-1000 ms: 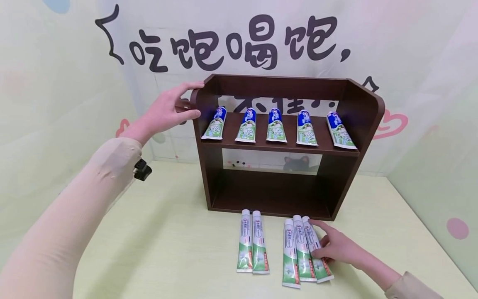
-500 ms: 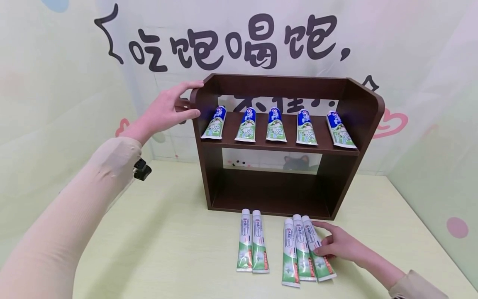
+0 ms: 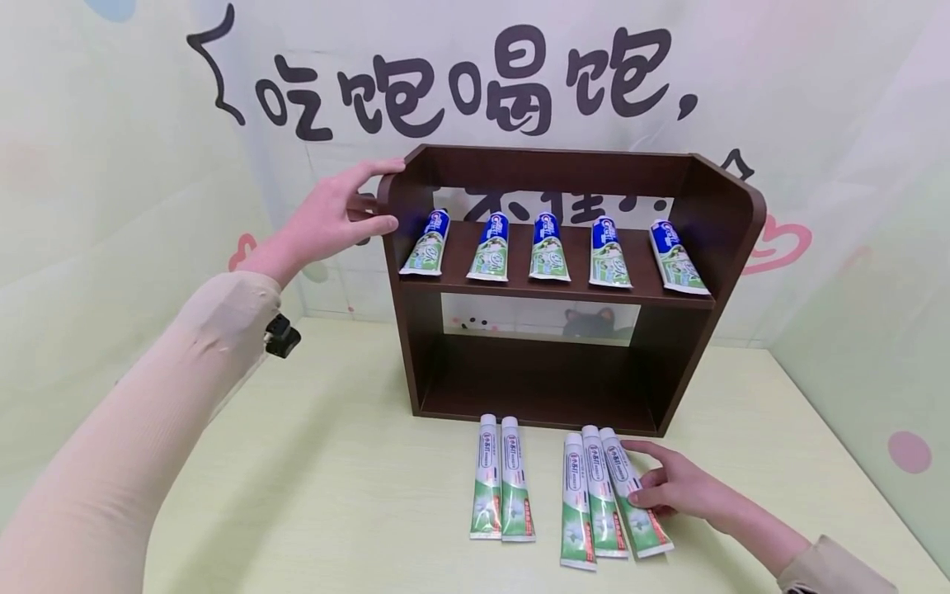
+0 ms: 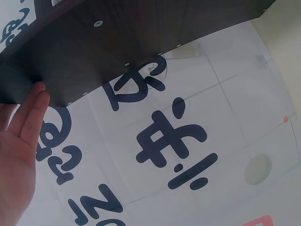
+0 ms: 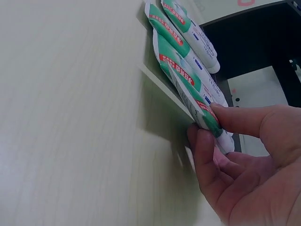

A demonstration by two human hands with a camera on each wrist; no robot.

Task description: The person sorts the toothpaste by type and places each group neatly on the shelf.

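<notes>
- Green-and-white, probably laminated plastic: rightmost tube (image 3: 636, 499) on the pale surface (image 3: 297, 487), near five o'clock in the head view, pinched in the fingers of the right hand (image 3: 690, 495); lifted or not, hard to tell.
- Probably light, soft, slightly slippery; best held across the body by both edges, without squeezing.
- Close at nine o'clock: two neighbouring tubes (image 3: 575, 503), likely to drag along; farther that way, a separate pair (image 3: 486, 487).
- Toward eleven: dark brown rack (image 3: 534, 379) with five blue-topped tubes (image 3: 549, 247) above; low front edge, an obstacle to sliding.
- At ten o'clock in the head view: left hand (image 3: 322, 219), fingers fairly straight against the rack's side.
</notes>
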